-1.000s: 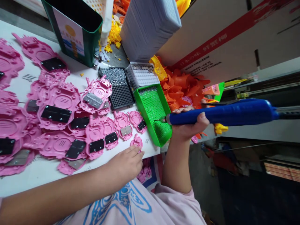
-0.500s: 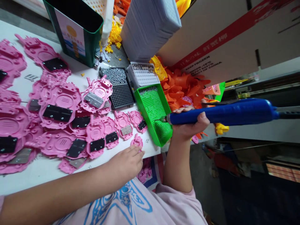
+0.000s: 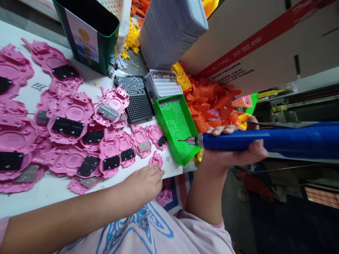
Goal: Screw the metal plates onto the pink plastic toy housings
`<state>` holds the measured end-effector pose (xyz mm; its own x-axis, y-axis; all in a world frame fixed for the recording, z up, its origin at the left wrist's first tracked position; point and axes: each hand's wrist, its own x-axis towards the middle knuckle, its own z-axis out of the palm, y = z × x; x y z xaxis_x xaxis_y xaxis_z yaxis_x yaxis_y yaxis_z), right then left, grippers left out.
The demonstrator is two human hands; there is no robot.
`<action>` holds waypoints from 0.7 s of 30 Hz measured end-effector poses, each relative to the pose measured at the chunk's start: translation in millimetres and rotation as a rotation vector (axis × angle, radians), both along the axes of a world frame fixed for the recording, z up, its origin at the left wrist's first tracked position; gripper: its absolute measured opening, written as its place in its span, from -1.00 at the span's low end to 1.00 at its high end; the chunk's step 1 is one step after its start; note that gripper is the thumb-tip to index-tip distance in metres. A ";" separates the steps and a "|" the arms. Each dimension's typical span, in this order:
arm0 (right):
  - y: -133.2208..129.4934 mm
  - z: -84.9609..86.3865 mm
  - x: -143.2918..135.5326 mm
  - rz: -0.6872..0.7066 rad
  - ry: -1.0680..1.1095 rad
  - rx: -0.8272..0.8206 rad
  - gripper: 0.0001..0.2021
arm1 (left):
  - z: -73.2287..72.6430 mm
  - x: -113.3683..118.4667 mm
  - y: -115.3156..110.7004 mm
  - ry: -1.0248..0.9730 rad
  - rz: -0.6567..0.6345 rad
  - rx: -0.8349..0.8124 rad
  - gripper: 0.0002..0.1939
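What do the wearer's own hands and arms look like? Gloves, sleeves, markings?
Left hand and right hand: both bare, no gloves; no ring or watch shows. Forearms uncovered. Sleeves pale pink, ending around the elbows, plain where visible. Same-coloured shirt, with a blue print on the front.

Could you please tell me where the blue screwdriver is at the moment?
In the head view, the blue screwdriver is right of centre, held in the right hand, its bit pointing left over the green tray.
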<state>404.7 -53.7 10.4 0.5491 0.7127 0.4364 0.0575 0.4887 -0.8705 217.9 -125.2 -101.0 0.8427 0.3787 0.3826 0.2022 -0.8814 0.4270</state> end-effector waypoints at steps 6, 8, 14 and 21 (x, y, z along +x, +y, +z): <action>-27.2 7.3 -26.8 0.087 0.020 -0.071 -0.63 | 2.2 0.7 -0.2 -0.024 0.030 -0.002 -0.90; -35.0 1.9 -31.9 0.133 0.022 -0.090 -0.61 | 2.1 1.4 -0.6 -0.023 0.029 -0.012 -0.91; -45.6 -15.4 -35.8 0.293 -0.019 -0.083 -0.61 | 3.3 2.6 -0.2 0.007 0.024 -0.033 -0.90; -45.6 -22.1 -33.7 0.294 -0.029 -0.097 -0.66 | 2.0 2.3 -1.4 -0.006 0.027 -0.018 -0.89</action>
